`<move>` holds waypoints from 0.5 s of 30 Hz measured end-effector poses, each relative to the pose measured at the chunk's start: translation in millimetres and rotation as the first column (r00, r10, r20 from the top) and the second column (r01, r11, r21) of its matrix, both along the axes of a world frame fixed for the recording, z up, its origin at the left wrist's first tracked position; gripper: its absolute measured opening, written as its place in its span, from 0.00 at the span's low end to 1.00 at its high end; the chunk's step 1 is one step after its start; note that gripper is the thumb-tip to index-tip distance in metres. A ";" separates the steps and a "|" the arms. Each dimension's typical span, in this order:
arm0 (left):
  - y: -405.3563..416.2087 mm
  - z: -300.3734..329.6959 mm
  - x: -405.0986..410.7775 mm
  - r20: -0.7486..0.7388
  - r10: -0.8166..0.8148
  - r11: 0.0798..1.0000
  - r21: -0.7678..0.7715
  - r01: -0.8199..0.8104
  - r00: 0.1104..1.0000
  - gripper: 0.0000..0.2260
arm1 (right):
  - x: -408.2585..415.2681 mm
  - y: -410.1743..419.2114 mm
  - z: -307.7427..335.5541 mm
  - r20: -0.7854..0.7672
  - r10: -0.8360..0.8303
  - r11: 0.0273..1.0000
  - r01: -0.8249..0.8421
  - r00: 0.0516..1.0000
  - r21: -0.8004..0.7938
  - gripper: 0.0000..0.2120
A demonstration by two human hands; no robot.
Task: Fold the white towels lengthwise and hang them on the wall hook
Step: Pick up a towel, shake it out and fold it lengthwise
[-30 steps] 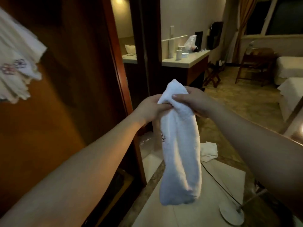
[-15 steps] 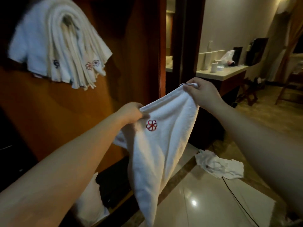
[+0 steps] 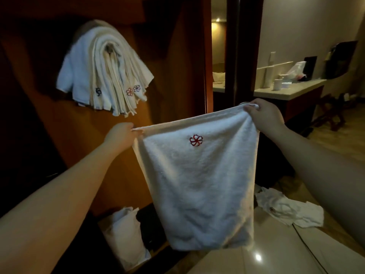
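A white towel (image 3: 197, 184) with a red flower emblem hangs spread out flat in front of me. My left hand (image 3: 121, 134) pinches its upper left corner and my right hand (image 3: 262, 113) grips its upper right corner, which sits a little higher. Up on the wooden wall to the left, several folded white towels (image 3: 104, 72) hang in a thick bundle; the hook under them is hidden. A crumpled white towel (image 3: 290, 210) lies on the floor at the right.
A wooden wall panel (image 3: 167, 76) stands close behind the spread towel. A white bag or cloth (image 3: 124, 234) sits low at the wall's foot. At the right back a counter (image 3: 286, 91) carries bottles and cups. A dark cable (image 3: 316, 254) crosses the glossy floor.
The towel went from a narrow bunched strip held by both hands together to a flat sheet: my hands moved apart, left hand leftward, right hand rightward. My view turned left toward the hung bundle.
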State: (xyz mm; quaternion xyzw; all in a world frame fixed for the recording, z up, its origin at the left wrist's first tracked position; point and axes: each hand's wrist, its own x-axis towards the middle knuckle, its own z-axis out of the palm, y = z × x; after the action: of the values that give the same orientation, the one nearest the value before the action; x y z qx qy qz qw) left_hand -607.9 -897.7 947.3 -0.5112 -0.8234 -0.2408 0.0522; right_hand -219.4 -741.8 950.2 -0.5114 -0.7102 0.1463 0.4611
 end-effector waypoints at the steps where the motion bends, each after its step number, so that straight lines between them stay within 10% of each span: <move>1: -2.2 4.2 -0.7 0.153 -0.018 0.996 0.084 0.006 0.988 0.09 | 0.7 0.8 -0.6 0.001 -0.007 1.000 0.007 1.000 0.002 0.13; 5: -10.4 2.3 3.6 0.646 -0.273 0.906 0.421 -0.035 0.713 0.05 | 0.1 -3.8 -8.5 -0.103 0.054 0.997 -0.059 0.993 -0.047 0.16; 9: -13.6 -13.4 5.4 0.795 -0.495 0.834 0.548 -0.064 0.349 0.14 | -5.4 -7.1 -21.8 -0.330 0.142 0.944 -0.228 0.933 -0.240 0.16; 15: -1.2 -42.0 13.2 0.927 -0.253 0.919 0.320 -0.231 0.278 0.28 | -16.7 4.8 -59.7 -0.686 -0.033 0.637 -0.514 0.727 -0.575 0.13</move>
State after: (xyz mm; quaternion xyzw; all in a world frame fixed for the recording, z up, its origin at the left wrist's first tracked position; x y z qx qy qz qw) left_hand -594.7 -898.9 905.3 -0.2461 -0.6164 -0.6595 -0.3529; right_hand -236.1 -737.0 890.5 -0.4618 -0.4529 0.6479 0.4023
